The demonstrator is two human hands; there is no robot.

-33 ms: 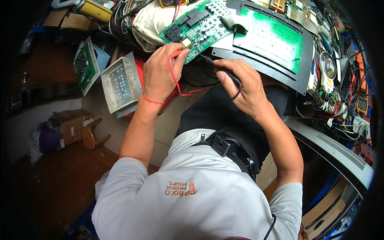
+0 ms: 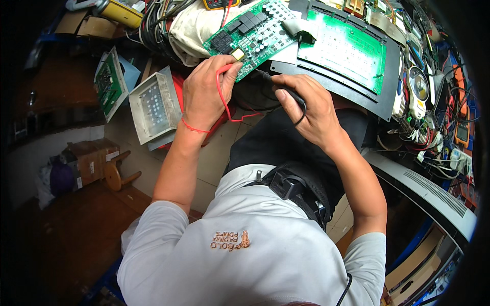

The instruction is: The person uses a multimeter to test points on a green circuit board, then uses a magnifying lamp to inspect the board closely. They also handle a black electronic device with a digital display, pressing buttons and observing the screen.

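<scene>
My left hand [image 2: 204,94] is closed on a red test probe [image 2: 220,84], its lead looping down past the wrist. Its fingertips meet the lower corner of a green circuit board [image 2: 265,43] that carries black relays and a yellow transformer; the probe's tip is hidden by the fingers. From the right, my right hand [image 2: 317,109] grips a black test probe [image 2: 291,94] between thumb and fingers. That probe points at the board's lower edge; whether its tip touches cannot be made out. A grey ribbon cable [image 2: 301,30] lies over the board's right side.
Right of the board, a larger green circuit board [image 2: 344,48] sits in a black panel [image 2: 326,81]. A yellow-edged multimeter [image 2: 217,4] lies at the back. Cables and tools crowd the far right, including a white round-windowed meter [image 2: 418,92]. An open metal box [image 2: 151,104] stands at left.
My right hand has shifted very slightly left with the black probe. My left hand and the board look unmoved.
</scene>
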